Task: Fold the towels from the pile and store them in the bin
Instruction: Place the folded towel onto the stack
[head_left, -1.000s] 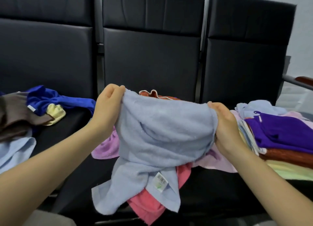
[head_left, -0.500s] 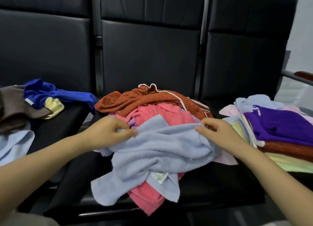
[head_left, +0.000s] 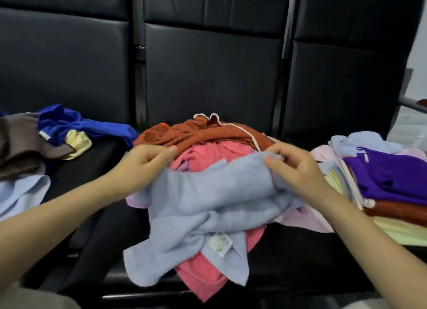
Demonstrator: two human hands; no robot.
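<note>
A crumpled light blue towel (head_left: 208, 204) with a white label lies on top of the pile (head_left: 208, 135) of orange, pink and lilac towels on the middle seat. My left hand (head_left: 143, 165) sits at the towel's left end with fingers curled round its edge. My right hand (head_left: 293, 167) pinches the towel's upper right corner between thumb and fingers. The towel's lower part hangs over the seat's front edge. No bin is in view.
On the right seat lies a stack of folded towels (head_left: 392, 193), purple on top, over rust and pale yellow. The left seat holds loose brown, royal blue, yellow and pale blue towels (head_left: 46, 142). Black seat backs (head_left: 208, 65) rise behind.
The light blue towel was held up and spread between both hands, then lowered onto the pile. Both hands have shifted their hold toward its top edge.
</note>
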